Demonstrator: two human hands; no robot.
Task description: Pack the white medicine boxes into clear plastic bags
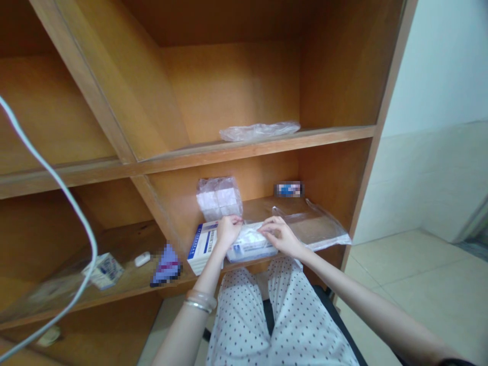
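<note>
From my end, I see the white-and-blue plastic-wrapped packet (253,251) at the front edge of the lower wooden shelf (263,207), right above the polka-dot trousers (244,315). The left hand (229,231) and right hand (281,237) reach over its top, fingers bent; the right thumb and forefinger come together at the wrap, but I cannot tell whether either hand truly pinches it. My main worry is that edge: a tug toward the body could slide the packet off onto the lap. Thin film pulled unevenly might tear and spill what it covers. The left wrist runs close by the stacked blue-and-white cartons (204,247), so a sideways jerk could knock them, and the right forearm could snag the flat clear plastic bag (324,231).
</note>
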